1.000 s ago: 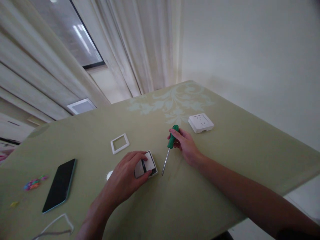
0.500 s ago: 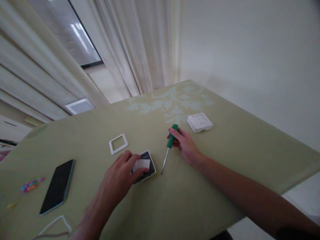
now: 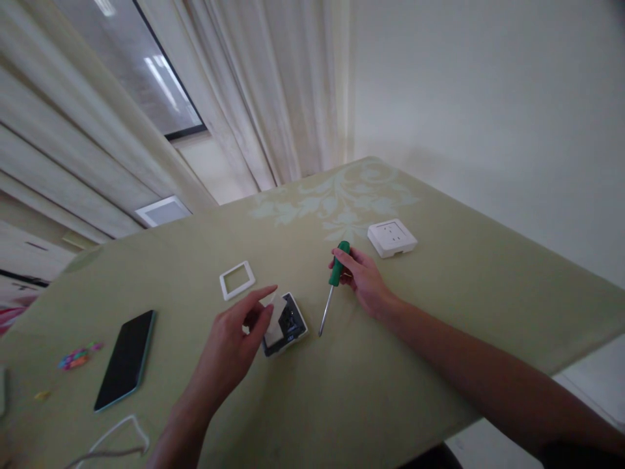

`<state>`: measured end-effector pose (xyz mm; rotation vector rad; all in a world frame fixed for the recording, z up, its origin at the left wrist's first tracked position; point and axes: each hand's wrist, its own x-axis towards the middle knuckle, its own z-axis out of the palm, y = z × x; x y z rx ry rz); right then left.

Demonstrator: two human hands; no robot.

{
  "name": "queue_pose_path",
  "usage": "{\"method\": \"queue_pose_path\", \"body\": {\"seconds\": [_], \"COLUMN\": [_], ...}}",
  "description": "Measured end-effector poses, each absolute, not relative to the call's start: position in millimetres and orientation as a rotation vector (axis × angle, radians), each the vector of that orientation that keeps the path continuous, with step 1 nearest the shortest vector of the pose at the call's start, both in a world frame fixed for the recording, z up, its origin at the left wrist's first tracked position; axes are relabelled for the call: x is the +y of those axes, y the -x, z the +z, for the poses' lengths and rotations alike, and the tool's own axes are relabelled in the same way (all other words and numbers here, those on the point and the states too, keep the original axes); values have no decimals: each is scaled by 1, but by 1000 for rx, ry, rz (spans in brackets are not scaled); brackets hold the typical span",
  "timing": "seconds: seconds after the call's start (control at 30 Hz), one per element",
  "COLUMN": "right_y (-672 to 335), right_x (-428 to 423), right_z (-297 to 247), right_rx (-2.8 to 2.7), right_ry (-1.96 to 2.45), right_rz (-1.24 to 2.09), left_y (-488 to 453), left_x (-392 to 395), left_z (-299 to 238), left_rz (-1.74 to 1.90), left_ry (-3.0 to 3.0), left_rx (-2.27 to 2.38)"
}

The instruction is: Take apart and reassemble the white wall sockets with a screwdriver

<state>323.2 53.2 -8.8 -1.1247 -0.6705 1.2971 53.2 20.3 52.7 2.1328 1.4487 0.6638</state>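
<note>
My left hand (image 3: 233,339) pinches a small white cover piece (image 3: 277,307) and holds it just above a wall switch module (image 3: 288,326) whose dark inside shows, lying on the green table (image 3: 390,365). My right hand (image 3: 364,280) is closed on the green handle of a screwdriver (image 3: 333,280). The screwdriver's metal tip rests on the table just right of the switch module. A white square frame (image 3: 237,280) lies behind my left hand.
A white socket plate (image 3: 392,238) sits beyond my right hand. A black phone (image 3: 127,358), small coloured bits (image 3: 78,356) and a white cable (image 3: 114,440) lie at the left. Curtains and a wall stand behind the table; its right edge runs close by.
My left hand has pulled the white cover piece off the switch module and lifted it, exposing the dark inside. My right hand and the screwdriver have stayed in place.
</note>
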Motion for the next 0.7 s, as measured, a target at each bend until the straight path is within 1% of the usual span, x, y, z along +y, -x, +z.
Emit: {"method": "queue_pose_path", "body": {"seconds": [0.7], "right_y": [-324], "right_x": [52], "right_z": [-10], "right_rx": [-691], "right_ry": [1135], "right_rz": [1294], "left_y": [-57], "left_x": [12], "left_z": [50], "left_rz": [555], "left_ry": [-2047], "left_rx": [1475]}}
